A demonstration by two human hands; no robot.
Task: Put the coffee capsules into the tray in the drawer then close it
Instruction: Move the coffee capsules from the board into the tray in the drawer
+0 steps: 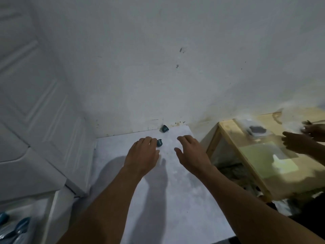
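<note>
My left hand [142, 153] is low over the white table [175, 191] with its fingers bent. Their tips are right against a small teal coffee capsule [159, 142] that sits on the table top. My thumb lies just below and beside it, and I cannot tell whether I am pinching the capsule or only touching it. A second teal coffee capsule [164, 128] lies further back, tilted, at the foot of the stained white wall [158, 67]. It is beyond my left fingertips and apart from both hands. My right hand [192, 152] hovers to the right of the first capsule, near it but not touching. Its fingers are spread and loosely bent, the thumb is out to the side, and it holds nothing. The near capsule sits between my two hands, much closer to the left one. At the bottom left corner, well apart from my hands, some blurred blue shapes [22, 224] lie in a white compartment, and I cannot make out what they are. To the right stands a pale wooden side table [226, 136] with a clear top. Another person's hands [299, 141] are over it, blurred. A white panelled door [35, 103] fills the left.
</note>
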